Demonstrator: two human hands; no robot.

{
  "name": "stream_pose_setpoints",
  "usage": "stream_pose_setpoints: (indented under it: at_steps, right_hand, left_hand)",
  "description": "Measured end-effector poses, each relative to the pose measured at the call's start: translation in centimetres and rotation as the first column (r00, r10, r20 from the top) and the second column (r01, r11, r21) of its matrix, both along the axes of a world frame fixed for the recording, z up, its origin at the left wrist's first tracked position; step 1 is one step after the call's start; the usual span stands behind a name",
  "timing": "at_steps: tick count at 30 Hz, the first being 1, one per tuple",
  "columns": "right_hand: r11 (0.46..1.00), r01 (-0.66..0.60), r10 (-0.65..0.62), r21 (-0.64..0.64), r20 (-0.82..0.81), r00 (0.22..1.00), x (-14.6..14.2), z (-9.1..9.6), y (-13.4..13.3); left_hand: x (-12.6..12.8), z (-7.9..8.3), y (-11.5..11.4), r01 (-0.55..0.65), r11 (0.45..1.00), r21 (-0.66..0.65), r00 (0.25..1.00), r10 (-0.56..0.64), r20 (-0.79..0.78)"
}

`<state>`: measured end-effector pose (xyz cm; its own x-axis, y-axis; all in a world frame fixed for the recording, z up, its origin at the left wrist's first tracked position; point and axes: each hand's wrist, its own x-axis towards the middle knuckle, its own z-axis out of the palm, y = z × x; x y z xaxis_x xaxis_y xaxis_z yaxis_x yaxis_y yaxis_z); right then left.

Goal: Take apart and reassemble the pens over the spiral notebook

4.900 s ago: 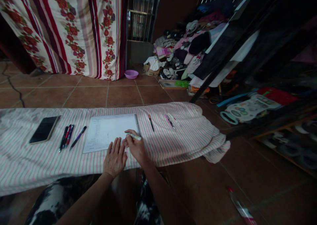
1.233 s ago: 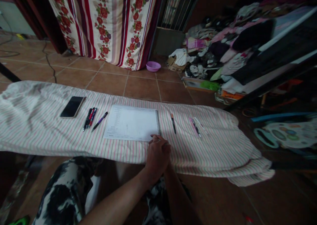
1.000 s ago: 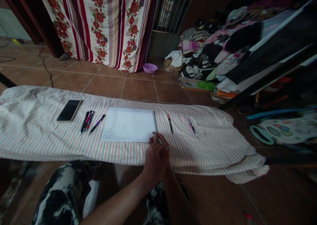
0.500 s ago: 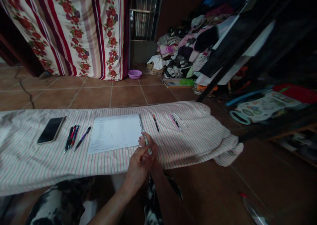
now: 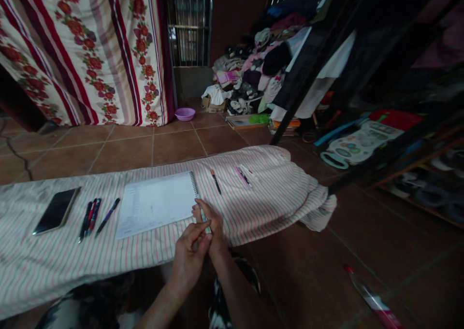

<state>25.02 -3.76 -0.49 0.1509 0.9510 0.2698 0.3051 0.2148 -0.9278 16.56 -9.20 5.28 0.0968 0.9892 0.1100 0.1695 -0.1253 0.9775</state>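
My right hand (image 5: 211, 225) is closed around a pale green and white pen (image 5: 203, 216), beside the lower right corner of a spiral notebook (image 5: 155, 201). Just to its left, my left hand (image 5: 189, 246) pinches the near end of the same pen between thumb and fingers. The notebook lies open at a whitish page with faint marks, too faint to read. Right of its spiral lies a black pen with an orange end (image 5: 216, 181). Farther right are a pink-and-dark pen (image 5: 242, 177) and a white pen (image 5: 250, 172).
A striped cloth (image 5: 261, 208) covers the low table. On its left lie a smartphone (image 5: 57, 211), several dark and red pens (image 5: 90, 218) and a purple-black pen (image 5: 108, 217). Beyond are a purple basin (image 5: 184, 114) and heaped clothes (image 5: 250, 73). A bottle (image 5: 375, 300) lies on the floor, lower right.
The view has swung right and tilted, so the table's things appear farther left. My left hand has drawn slightly away from my right; the pen stays in their grip.
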Motion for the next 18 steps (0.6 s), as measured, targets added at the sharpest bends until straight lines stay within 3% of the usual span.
stream_pose_setpoints:
  at_steps: [6, 18]
  right_hand:
    - [0.997, 0.038, -0.042, 0.061, 0.059, 0.997, 0.3, 1.0, -0.4]
    - [0.999, 0.021, -0.019, 0.037, -0.074, 0.997, 0.2, 2.5, -1.0]
  left_hand:
    - [0.4, 0.1, -0.4, 0.011, 0.998, 0.069, 0.998, -0.007, -0.056]
    - [0.2, 0.0, -0.5, 0.080, 0.987, 0.142, 0.984, -0.055, -0.171]
